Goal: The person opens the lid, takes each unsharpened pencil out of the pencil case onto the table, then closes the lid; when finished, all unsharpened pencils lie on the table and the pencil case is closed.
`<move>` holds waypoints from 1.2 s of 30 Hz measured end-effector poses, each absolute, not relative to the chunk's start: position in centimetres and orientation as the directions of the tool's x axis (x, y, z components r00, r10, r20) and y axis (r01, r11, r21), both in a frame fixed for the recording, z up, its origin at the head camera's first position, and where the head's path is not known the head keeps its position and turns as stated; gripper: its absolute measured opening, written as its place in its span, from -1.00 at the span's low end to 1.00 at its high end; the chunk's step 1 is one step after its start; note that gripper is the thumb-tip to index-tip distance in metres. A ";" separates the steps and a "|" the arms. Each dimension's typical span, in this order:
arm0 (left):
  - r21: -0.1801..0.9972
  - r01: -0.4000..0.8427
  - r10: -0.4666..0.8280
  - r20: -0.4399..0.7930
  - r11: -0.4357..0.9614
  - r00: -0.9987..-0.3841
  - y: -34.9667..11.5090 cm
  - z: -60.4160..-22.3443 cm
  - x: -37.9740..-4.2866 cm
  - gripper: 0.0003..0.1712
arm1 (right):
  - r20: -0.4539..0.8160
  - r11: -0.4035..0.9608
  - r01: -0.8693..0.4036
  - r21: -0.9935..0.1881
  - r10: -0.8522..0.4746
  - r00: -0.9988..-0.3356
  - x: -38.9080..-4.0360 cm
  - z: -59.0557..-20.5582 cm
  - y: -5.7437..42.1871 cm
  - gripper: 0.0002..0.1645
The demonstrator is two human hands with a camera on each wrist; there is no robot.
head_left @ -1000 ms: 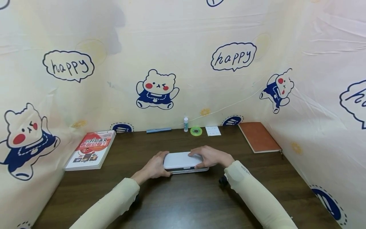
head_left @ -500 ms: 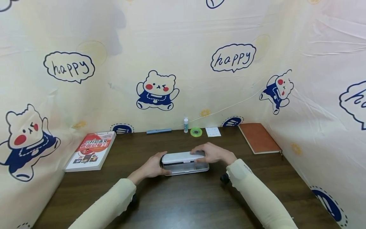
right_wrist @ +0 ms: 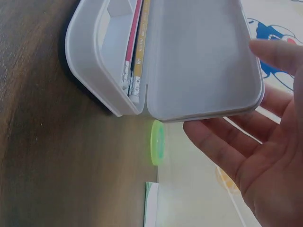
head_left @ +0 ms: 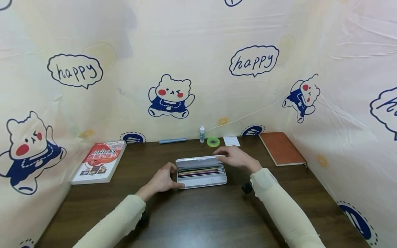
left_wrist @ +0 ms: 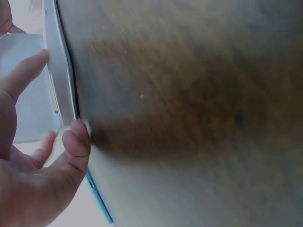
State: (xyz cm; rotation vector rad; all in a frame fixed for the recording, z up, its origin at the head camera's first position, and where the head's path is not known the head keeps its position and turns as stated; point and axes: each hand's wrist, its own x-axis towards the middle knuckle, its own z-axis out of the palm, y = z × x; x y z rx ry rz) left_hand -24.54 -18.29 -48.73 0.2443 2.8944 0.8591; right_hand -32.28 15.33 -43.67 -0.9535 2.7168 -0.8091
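A white pencil case (head_left: pixel 201 182) lies on the brown table with its lid (head_left: pixel 195 162) raised toward the back. Several pencils (right_wrist: pixel 140 47) lie along its rear compartment, eraser ends to the right. My left hand (head_left: pixel 162 179) grips the case's left end, thumb at the front corner and fingers toward the back. In the left wrist view one finger reaches over the case's rim (left_wrist: pixel 60 71). The lid's right end is held by my right hand (head_left: pixel 238 159); the right wrist view has the thumb at the lid's edge and the other fingers behind it.
Along the back stand or lie a blue pen (head_left: pixel 172 141), a glue stick (head_left: pixel 202 134), green tape (head_left: pixel 213 142) and a white paper pad (head_left: pixel 231 141). A book (head_left: pixel 98 162) lies at left, a brown notebook (head_left: pixel 281 148) at right. Patterned cloth surrounds the table.
The pencil case's lid has swung up and back, from shut to open, baring the pencils. My right hand has risen and moved back with it; the left stays at the case's left end.
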 end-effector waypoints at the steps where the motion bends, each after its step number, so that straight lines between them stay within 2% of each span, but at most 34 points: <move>1: 0.554 0.136 0.199 -0.054 0.821 -0.979 -18.3 -48.7 -24.5 -0.15 | 0.044 0.656 -0.529 -0.539 -0.605 -0.795 -32.4 -43.7 15.4 -0.59; 4: 0.578 0.200 0.263 -0.027 0.791 -0.964 -18.4 -48.8 -24.6 -0.18 | 0.069 0.661 -0.511 -0.550 -0.573 -0.816 -32.6 -43.8 15.5 -0.63; 7: 0.605 0.235 0.313 -0.025 0.761 -0.950 -18.4 -48.9 -24.8 -0.05 | 0.075 0.678 -0.482 -0.555 -0.537 -0.841 -32.8 -44.0 15.7 -0.65; 18: 0.680 0.196 0.338 -0.081 0.707 -0.938 -18.5 -48.8 -25.3 0.25 | 0.039 0.742 -0.406 -0.533 -0.458 -0.888 -33.0 -44.6 17.5 -0.65; 25: 0.703 0.169 0.342 -0.111 0.691 -0.933 -18.9 -48.7 -25.4 0.36 | 0.020 0.707 -0.502 -0.498 -0.570 -0.822 -33.0 -45.8 16.9 -0.77; 31: 0.719 0.114 0.305 -0.142 0.685 -0.942 -19.3 -48.7 -25.4 0.40 | -0.007 0.675 -0.575 -0.462 -0.652 -0.758 -32.2 -46.8 15.0 -0.76; 36: 0.732 0.104 0.297 -0.138 0.673 -0.945 -19.5 -49.0 -25.4 0.40 | 0.002 0.669 -0.619 -0.412 -0.678 -0.735 -32.1 -47.9 13.9 -0.74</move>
